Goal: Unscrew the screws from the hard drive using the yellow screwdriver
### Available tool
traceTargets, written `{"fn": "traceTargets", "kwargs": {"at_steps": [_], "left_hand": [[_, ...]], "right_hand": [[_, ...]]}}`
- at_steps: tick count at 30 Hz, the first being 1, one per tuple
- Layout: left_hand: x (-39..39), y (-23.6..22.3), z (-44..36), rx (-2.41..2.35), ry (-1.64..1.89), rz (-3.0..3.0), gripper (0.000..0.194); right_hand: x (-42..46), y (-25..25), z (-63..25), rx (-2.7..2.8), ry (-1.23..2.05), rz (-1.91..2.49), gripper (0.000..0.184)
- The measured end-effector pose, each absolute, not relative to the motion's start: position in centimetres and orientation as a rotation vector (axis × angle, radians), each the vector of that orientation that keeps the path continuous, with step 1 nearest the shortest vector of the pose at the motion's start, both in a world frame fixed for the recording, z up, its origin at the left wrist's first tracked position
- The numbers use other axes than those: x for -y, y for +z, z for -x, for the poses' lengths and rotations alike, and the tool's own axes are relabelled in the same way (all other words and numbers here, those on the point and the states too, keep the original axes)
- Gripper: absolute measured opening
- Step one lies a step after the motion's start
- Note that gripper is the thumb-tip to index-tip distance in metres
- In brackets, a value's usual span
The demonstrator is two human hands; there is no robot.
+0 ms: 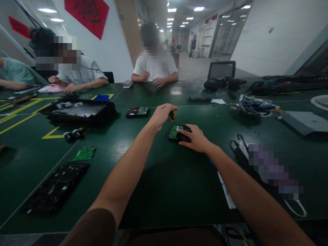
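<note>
A hard drive (175, 133) with a green circuit board facing up lies on the dark green table. My right hand (196, 137) grips it from the right, fingers across its top and thumb along the near edge. Just above the drive, my left hand (163, 115) is closed around a screwdriver (173, 115) with a black and yellow handle; its tip is hard to make out. Farther off to the left sits another hard drive (137, 112), also board side up. A loose green circuit board (84, 153) lies at the left.
A black tray (102, 114) and a black perforated panel (56, 188) occupy the left side. To the right are a cable bundle (256, 106), a grey metal box (304, 122) and a lanyard (296, 208). A person (156, 66) sits across the table; others sit at left.
</note>
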State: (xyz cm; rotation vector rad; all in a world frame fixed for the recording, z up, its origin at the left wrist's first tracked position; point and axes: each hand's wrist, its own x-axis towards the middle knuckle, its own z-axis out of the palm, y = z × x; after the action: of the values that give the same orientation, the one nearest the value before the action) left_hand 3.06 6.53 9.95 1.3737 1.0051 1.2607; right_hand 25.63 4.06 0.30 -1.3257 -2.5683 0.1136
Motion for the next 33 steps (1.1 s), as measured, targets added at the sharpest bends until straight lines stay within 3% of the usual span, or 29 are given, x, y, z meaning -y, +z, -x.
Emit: {"fn": "traceTargets", "kwargs": {"at_steps": [25, 33], "left_hand": [[-7.0, 9.6, -3.0, -1.041, 1.337, -1.364, 0.022], [-6.0, 10.4, -3.6, -0.966, 1.279, -1.258, 0.014]], "right_hand": [[-4.0, 0.2, -25.6, 2.566, 0.103, 1.345, 0.075], [-4.0, 0.1, -25.6, 2.56, 0.082, 1.333, 0.074]]}}
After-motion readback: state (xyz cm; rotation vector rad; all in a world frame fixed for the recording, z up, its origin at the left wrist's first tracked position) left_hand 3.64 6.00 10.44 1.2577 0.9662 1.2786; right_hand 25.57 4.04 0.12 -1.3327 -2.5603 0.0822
